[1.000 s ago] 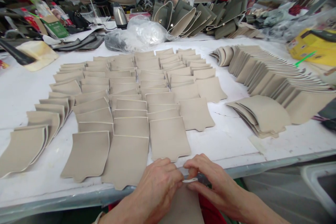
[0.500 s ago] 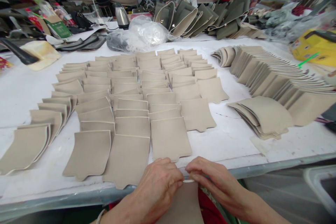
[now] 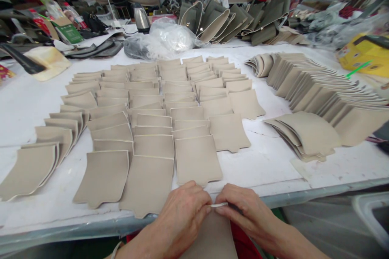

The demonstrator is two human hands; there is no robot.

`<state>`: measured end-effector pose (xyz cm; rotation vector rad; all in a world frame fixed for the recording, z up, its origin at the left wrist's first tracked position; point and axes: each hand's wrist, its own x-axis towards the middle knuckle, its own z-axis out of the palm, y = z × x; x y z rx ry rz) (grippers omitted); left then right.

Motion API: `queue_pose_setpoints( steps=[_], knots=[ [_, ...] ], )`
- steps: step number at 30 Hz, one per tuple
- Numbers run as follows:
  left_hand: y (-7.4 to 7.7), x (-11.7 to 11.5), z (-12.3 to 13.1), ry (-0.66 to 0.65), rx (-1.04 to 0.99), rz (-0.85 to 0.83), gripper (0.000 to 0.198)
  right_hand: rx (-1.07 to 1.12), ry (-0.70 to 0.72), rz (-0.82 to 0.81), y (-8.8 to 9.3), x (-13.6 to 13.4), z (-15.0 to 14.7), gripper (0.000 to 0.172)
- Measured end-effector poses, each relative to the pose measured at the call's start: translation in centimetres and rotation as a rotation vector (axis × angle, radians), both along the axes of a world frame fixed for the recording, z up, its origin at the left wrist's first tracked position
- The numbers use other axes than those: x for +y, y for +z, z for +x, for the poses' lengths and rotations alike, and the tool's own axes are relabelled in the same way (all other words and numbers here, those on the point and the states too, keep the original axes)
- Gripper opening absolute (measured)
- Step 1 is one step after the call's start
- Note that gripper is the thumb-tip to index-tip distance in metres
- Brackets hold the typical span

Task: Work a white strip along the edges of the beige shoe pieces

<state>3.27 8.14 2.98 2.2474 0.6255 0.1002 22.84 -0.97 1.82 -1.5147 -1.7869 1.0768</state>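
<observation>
Close to my body, at the table's front edge, a beige leather-like panel (image 3: 211,236) hangs down between my two hands. My left hand (image 3: 185,212) pinches its pale top edge from the left, with fingers closed. Gripping the same edge on the right is my right hand (image 3: 247,210), thumb below and fingers bent over the top. The two sets of fingertips are a short gap apart. Just beyond my hands lies a matching beige panel (image 3: 197,160), the front one of several overlapping rows spread over the white table (image 3: 255,170).
At the right stands a long fanned row of beige panels (image 3: 322,89), with a small pile (image 3: 310,131) in front. Behind are a clear plastic bag (image 3: 170,38), a kettle (image 3: 141,18) and dark green bag parts (image 3: 219,20). A yellow box (image 3: 367,54) sits far right. People work behind.
My right hand has closed onto the panel's top edge, its thumb now under the edge. My left hand has barely moved and keeps its pinch.
</observation>
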Motion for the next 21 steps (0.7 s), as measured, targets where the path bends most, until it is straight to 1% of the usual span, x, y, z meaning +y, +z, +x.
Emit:
queue_pose_setpoints(
  steps=[4,7,12,15,18,20,21],
  knots=[
    [0.0,-0.2,0.2,-0.054,0.006,0.088,0.012,-0.01,0.016,0.003,0.1,0.2,-0.3,0.03],
    [0.0,0.1,-0.5,-0.066,0.004,0.116,0.019,-0.029,-0.002,0.006,0.1,-0.1,-0.2,0.034],
    [0.0,1.2,-3.0,0.042,0.057,0.016,0.021,-0.002,-0.125,-0.062,-0.3,-1.1,0.6,0.037],
    [0.2,1.6,-3.7,0.072,0.037,-0.039,0.024,0.0,-0.142,-0.076,-0.3,-1.3,0.7,0.034],
    [0.4,1.6,-3.5,0.073,0.016,-0.001,0.028,-0.068,-0.058,-0.004,0.2,-0.8,0.2,0.026],
    [0.5,1.4,-3.0,0.04,0.007,0.058,0.03,-0.171,0.039,0.061,0.5,-0.4,-0.6,0.019],
    [0.6,1.2,-2.8,0.016,-0.001,0.092,0.032,-0.237,0.083,0.081,0.6,-0.2,-1.1,0.018]
  ],
)
